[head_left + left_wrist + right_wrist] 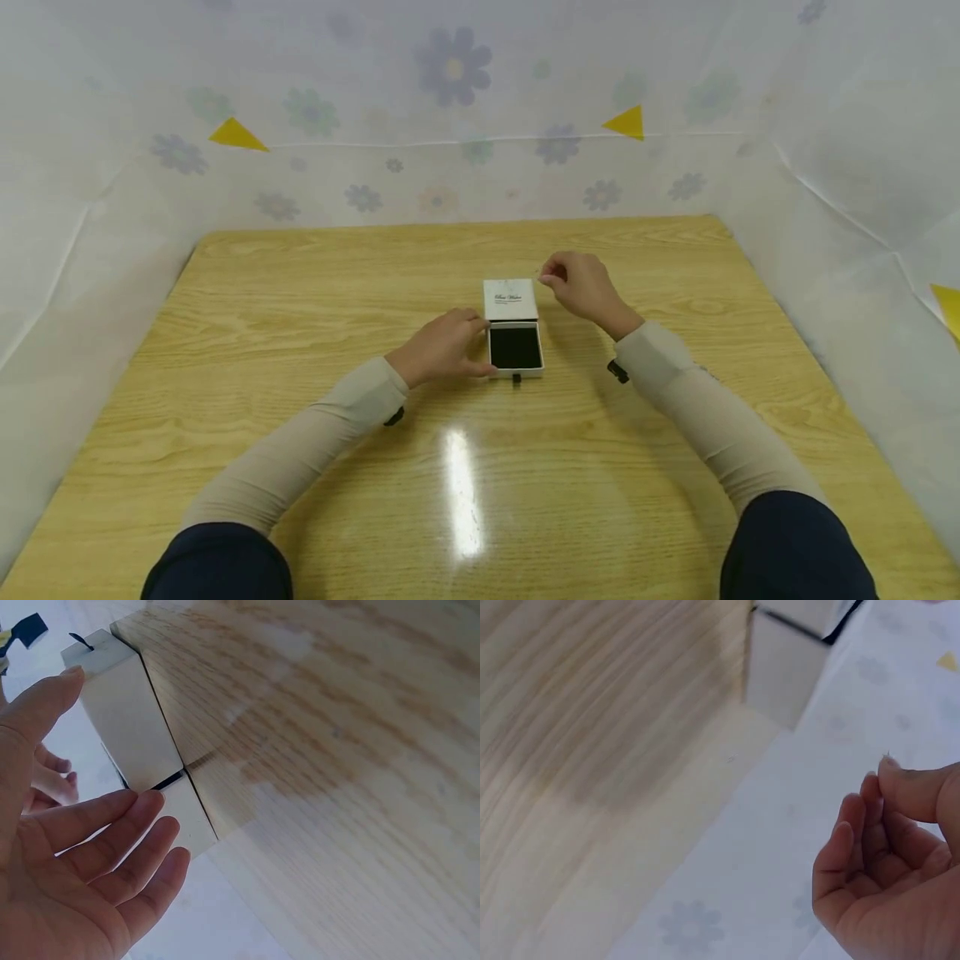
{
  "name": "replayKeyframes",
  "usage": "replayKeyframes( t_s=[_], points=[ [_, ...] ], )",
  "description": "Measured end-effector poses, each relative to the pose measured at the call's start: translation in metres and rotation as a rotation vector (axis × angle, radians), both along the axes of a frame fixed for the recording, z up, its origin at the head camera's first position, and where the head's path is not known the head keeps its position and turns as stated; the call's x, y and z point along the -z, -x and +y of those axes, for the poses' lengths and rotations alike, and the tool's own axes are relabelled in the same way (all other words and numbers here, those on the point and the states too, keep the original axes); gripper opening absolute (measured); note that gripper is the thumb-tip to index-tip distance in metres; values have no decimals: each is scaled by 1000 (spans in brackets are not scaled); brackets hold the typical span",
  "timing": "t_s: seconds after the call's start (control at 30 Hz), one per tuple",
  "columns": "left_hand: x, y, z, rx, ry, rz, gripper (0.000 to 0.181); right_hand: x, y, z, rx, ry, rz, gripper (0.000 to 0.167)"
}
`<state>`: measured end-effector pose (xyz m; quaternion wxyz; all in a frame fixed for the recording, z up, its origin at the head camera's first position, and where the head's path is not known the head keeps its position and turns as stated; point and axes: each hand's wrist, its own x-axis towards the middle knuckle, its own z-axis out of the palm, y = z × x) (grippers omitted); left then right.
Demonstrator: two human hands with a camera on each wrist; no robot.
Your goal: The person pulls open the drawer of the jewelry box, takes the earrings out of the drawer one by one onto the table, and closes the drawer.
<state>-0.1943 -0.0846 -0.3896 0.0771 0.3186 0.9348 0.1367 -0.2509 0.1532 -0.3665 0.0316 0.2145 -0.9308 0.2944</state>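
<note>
We have the small white box [542, 350] sitting on the wooden table [337, 467], roughly mid-width and towards the far side, its dark lining [514, 347] facing up at us. Right behind it, lined up with a dark gap between, we see the white cover [510, 308], dark lettering on top, and at the near end a little black tab [517, 379] pokes out. Over on the left side, our left hand [442, 348] is at the box, fingers extended rather than clenched, thumb by the near corner and fingertips up by the seam; we read that as a light touch, no firm grasp. Now across to the right hand [581, 283], raised just beside the cover's far right corner: thumb and forefinger meet in a pinch, and we catch a tiny thin item [887, 756] at the tips, too small for us to identify. Both forearms wear pale sleeves [300, 450], dark blue higher up, and beyond the table we have white flowered cloth [510, 175] carrying yellow triangles [237, 135].
</note>
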Motion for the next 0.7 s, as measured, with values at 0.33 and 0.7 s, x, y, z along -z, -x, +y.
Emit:
replayKeyframes(
  t_s=[0.33, 0.7],
  points=[
    [0, 0, -1, 5, 28, 11, 75, 24, 47, 24, 49, -44, -2, 14],
    [3, 4, 3, -11, 50, -4, 76, 35, 78, 35, 48, -154, -82, 15]
  ],
)
